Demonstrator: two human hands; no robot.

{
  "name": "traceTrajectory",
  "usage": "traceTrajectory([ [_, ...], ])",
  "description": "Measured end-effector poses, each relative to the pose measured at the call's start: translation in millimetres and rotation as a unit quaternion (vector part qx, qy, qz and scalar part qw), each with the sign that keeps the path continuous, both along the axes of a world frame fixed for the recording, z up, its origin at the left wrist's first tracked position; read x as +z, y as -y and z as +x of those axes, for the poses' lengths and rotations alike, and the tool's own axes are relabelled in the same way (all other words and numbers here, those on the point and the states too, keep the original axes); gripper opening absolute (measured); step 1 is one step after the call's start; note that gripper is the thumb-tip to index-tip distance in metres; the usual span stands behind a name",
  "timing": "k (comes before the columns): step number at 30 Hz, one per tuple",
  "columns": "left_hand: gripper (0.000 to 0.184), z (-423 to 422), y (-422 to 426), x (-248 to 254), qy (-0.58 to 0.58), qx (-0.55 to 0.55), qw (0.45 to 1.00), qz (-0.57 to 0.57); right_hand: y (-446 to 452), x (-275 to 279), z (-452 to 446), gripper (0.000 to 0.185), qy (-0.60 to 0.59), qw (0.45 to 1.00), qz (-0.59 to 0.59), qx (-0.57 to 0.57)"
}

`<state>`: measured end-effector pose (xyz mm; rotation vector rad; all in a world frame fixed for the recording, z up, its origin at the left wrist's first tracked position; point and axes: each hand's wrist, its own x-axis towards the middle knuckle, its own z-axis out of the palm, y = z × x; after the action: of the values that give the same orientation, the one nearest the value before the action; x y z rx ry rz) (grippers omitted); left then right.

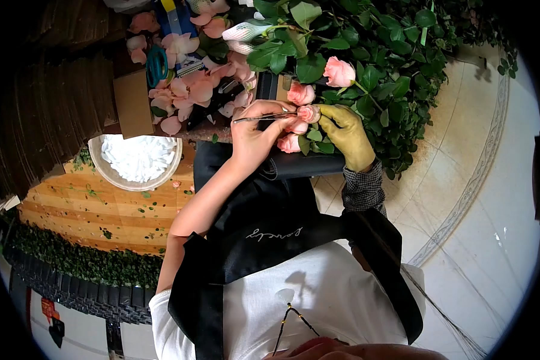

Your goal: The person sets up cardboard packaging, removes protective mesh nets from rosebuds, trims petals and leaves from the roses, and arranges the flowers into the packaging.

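Note:
Between my two hands is a pink rose head [308,114], at the upper middle of the view. My bare left hand [259,127] is closed around slim metal tweezers [261,117], whose tip reaches the rose's petals. A yellow-green glove covers my right hand [347,133], its thumb and fingers pinching the side of that rose. Close around lie more pink roses: one above [301,93], one below [289,143], and one farther right [340,72]. The stem of the rose I hold is hidden.
Loose pink petals [189,93] and a teal ring of tape [156,66] lie at upper left. A bowl [94,157] of small white pieces stands below them. Leafy rose stems [396,90] fill the upper right, and stacked brown cardboard [72,102] is at far left.

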<state>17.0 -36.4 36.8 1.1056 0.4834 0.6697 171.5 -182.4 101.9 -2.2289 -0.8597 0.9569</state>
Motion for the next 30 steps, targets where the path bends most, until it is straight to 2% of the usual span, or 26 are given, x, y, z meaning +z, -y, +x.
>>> traceTrajectory([
  [9, 0.015, -3, -4, 2, -0.03, -0.015, 0.999, 0.029, -2, 1, 0, 0.022, 0.017, 1.0, 0.02, 0.013],
  [11, 0.017, -7, -6, -2, -0.047, -0.052, 0.995, 0.066, -1, 0, -1, 0.022, 0.012, 1.0, 0.027, 0.006],
  [15, 0.018, -8, -13, -1, -0.028, -0.048, 0.989, 0.139, -1, 0, 0, 0.022, 0.032, 0.999, 0.025, 0.015],
  [23, 0.019, -16, -27, 7, -0.029, 0.012, 0.988, 0.15, 1, -2, -1, 0.023, 0.046, 0.999, 0.004, 0.0],
  [24, 0.019, -18, -31, 16, -0.081, 0.055, 0.991, 0.092, 1, -2, -1, 0.023, 0.047, 0.999, 0.004, 0.0],
  [25, 0.022, -22, -33, 14, -0.091, 0.104, 0.987, 0.081, 0, -2, -2, 0.023, 0.041, 0.999, 0.012, -0.005],
  [26, 0.023, -29, -44, 16, -0.156, 0.106, 0.959, 0.213, -1, -2, -2, 0.023, 0.035, 0.999, 0.02, -0.01],
  [27, 0.023, -37, -56, 20, -0.217, 0.107, 0.908, 0.342, -1, -1, -2, 0.023, 0.035, 0.999, 0.021, -0.011],
  [29, 0.023, -56, -63, 29, -0.371, -0.03, 0.815, 0.444, -2, 1, -3, 0.022, 0.039, 0.999, 0.003, -0.015],
  [30, 0.022, -68, -64, 25, -0.381, -0.132, 0.814, 0.418, -2, -1, -4, 0.022, 0.037, 0.999, 0.006, -0.013],
])
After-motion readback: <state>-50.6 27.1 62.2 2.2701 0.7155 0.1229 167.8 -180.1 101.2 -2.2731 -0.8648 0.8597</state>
